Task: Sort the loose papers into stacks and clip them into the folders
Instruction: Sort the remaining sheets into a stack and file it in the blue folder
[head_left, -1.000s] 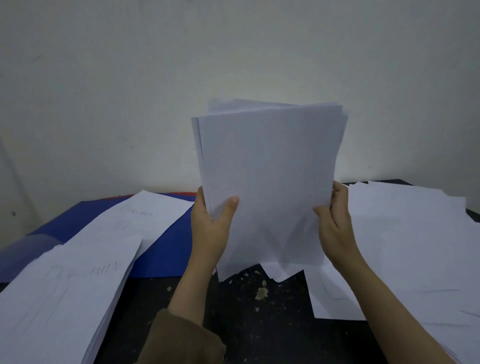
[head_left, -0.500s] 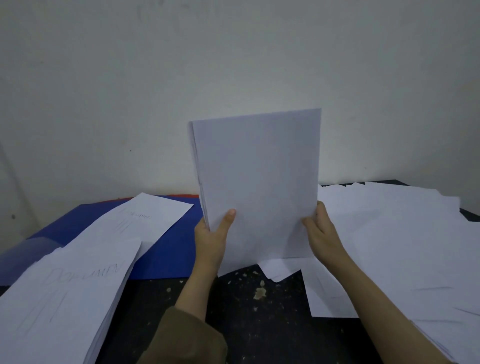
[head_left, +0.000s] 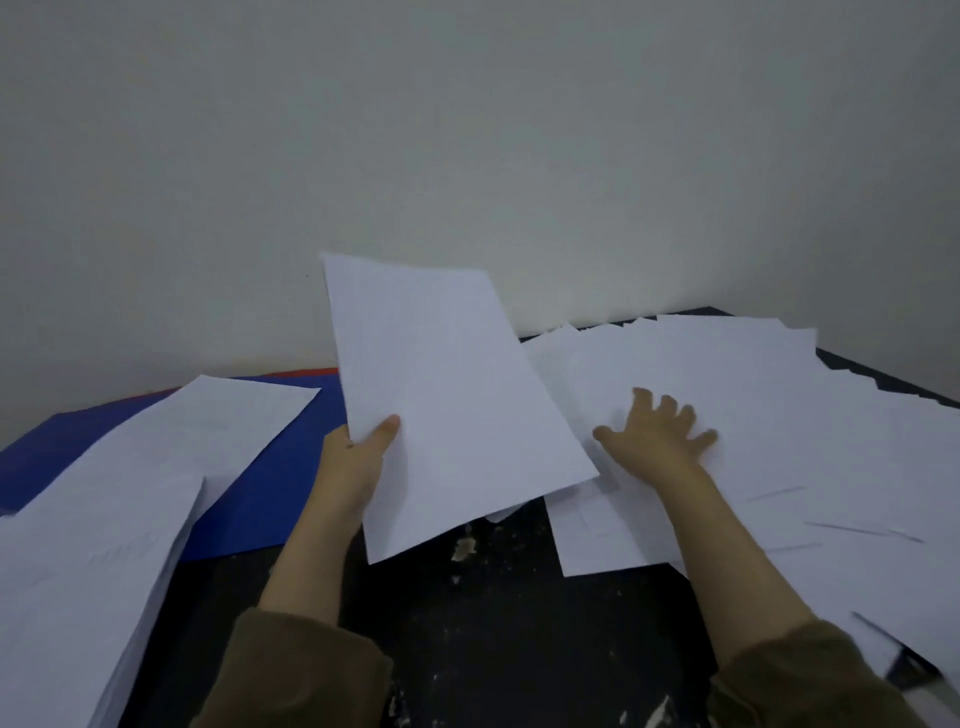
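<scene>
Seen from the head camera, looking forward and down, a person in olive-brown sleeves works at a dark, speckled table (head_left: 498, 649) set against a plain pale wall (head_left: 467, 130). The left hand (head_left: 358, 457) holds a sheaf of white sheets (head_left: 447, 405) by its lower left edge, the thumb lying on the front face and the fingers hidden behind; this grip is closed on the sheaf, which stands tilted, its top leaning left and its lower corner hanging above the table. The right hand (head_left: 660, 436) has an open grip: its fingers are spread and straight, the palm facing down on a wide, untidy spread of loose papers (head_left: 779, 441) that covers the right side of the table to its far edge. How firmly it presses cannot be told. On the left lies a blue folder (head_left: 270, 493), flat and open on the table, with a thin red edge (head_left: 306, 373) showing at its far side by the wall. One white sheet (head_left: 208, 431) with faint handwriting lies slanted across the folder, not clipped in as far as can be seen. Nearer the camera at the left edge is a thick stack of papers (head_left: 88, 597), its top sheet bearing faint pencil writing too blurred to read; it overlaps the folder's near edge.
</scene>
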